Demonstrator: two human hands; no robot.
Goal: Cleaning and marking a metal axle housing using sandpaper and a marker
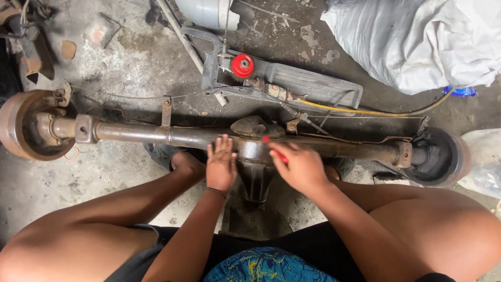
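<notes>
Right grip: the right hand is closed round a red-handled tool, only a bit of red showing between the fingers; the tip seems to sit on the centre housing, but the kind of tool cannot be told.
Left grip: the left hand holds nothing; it lies flat, fingers spread, pressing on the axle just left of the housing.
Housing: the rounded differential housing sits between the two hands and between the person's knees, its nose pointing toward the person.
Axle: it lies across the floor from side to side, rusty and greasy, with a brake drum at the left end and a hub at the right.
Lines: thin brake lines and a cable still run along the tube.
Beyond: a black frame with a red cap lies just behind the axle; a yellow hose curves past it; a grey tarp is heaped at top right.
Progress: by my reading the axle is already out and laid down, but work on the housing looks barely begun: drum, hub and lines are all still fitted, and no loose parts lie beside it.
</notes>
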